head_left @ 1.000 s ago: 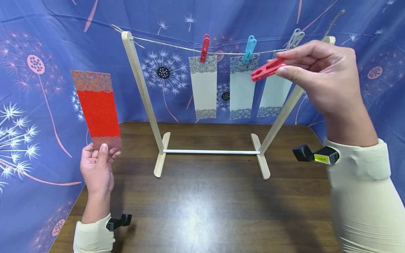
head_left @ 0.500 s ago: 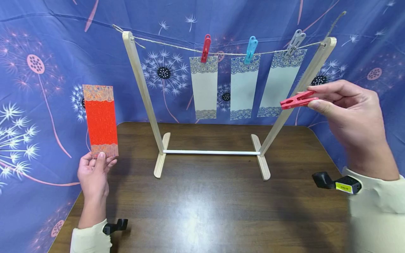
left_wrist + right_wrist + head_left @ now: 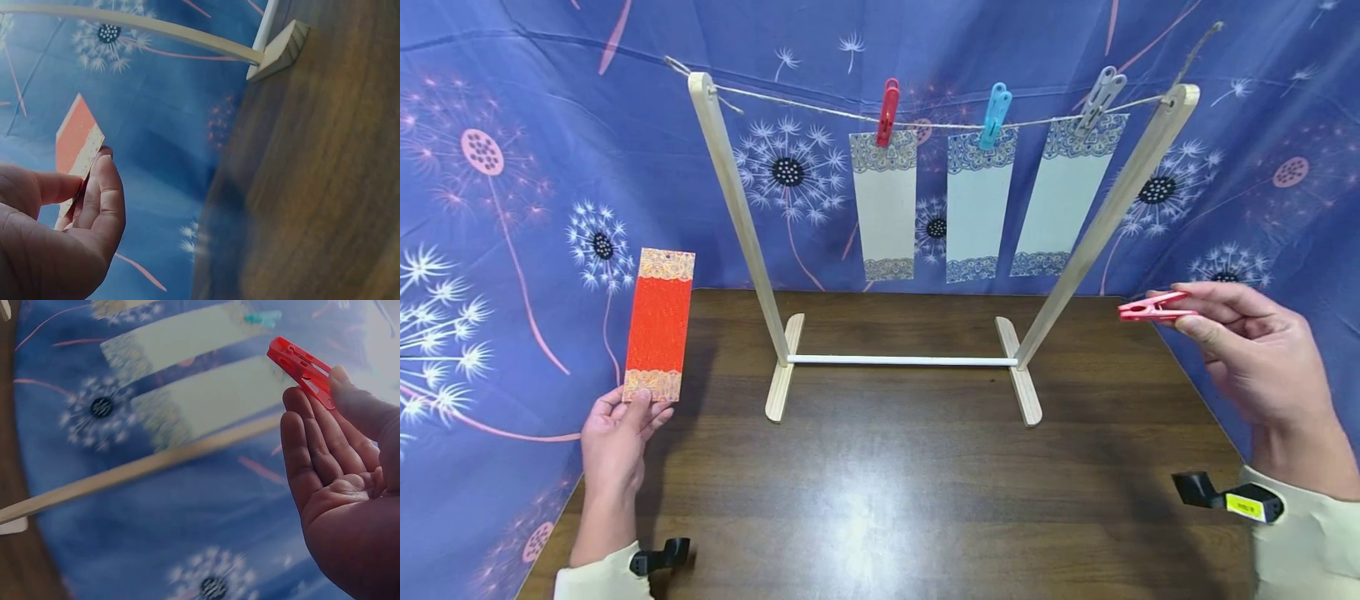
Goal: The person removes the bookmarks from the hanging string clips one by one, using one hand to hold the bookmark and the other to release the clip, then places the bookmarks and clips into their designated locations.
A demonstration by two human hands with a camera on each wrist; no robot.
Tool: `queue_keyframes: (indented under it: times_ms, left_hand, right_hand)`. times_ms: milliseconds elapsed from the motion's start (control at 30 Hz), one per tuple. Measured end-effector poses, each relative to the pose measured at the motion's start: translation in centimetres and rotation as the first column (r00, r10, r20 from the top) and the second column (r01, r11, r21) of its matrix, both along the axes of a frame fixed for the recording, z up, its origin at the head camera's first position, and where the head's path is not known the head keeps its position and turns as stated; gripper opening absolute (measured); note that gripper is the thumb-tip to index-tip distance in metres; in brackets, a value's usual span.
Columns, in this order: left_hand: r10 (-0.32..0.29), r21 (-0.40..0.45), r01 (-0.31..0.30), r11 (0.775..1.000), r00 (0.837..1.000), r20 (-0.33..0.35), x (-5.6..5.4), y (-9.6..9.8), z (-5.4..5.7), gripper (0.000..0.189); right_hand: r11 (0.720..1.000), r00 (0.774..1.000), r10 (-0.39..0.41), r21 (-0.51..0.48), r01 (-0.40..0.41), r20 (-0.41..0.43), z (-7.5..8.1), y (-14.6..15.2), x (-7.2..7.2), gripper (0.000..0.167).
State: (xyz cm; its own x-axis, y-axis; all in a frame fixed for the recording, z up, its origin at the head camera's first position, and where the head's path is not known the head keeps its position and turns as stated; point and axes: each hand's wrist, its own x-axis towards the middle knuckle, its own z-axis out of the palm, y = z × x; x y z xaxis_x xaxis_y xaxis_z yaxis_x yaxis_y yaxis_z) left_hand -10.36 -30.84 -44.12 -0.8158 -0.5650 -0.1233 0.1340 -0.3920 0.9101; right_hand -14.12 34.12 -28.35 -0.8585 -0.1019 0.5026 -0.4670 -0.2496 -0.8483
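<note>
The right hand pinches a red clothespin between thumb and index finger, holding it by one end; the other end points left. The clothespin is off to the right of a wooden stand, in the air and apart from the string. The left hand pinches a red card at its lower patterned border, thumb on the near face and fingers behind. The card stands nearly upright to the left of the stand, its top edge free, with a small hole near that edge.

Between the hands, on the far side of the table, rises the stand, its left post and right post joined low down by a white rod. A string runs between the post tops. From it hang three pale cards with patterned borders: the left card under another red clothespin, the middle card under a blue clothespin, and the right card, slanted, under a grey clothespin. Behind hangs a blue dandelion-print cloth.
</note>
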Motion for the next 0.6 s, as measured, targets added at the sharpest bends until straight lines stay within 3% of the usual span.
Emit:
queue_keyframes:
  times_ms: [300,500,600]
  left_hand:
    - [-0.041,-0.047,0.047,0.998,0.991,0.125,1.0,-0.7,-1.0,0.026]
    - [-0.11,0.0,0.11,0.994,0.992,0.058,1.8,-1.5,-1.9,0.027]
    - [-0.132,-0.012,0.133,0.991,0.989,0.069,2.2,-1.8,-2.3,0.026]
  right_hand:
    - [0.982,0.988,0.146,-0.132,-0.138,0.055,-5.8,2.9,0.4,0.043]
    - [0.986,0.981,0.131,-0.121,-0.113,0.145,-8.9,4.3,0.6,0.045]
    - [0.982,0.973,0.148,-0.141,-0.124,0.179,-10.4,5.0,0.6,0.046]
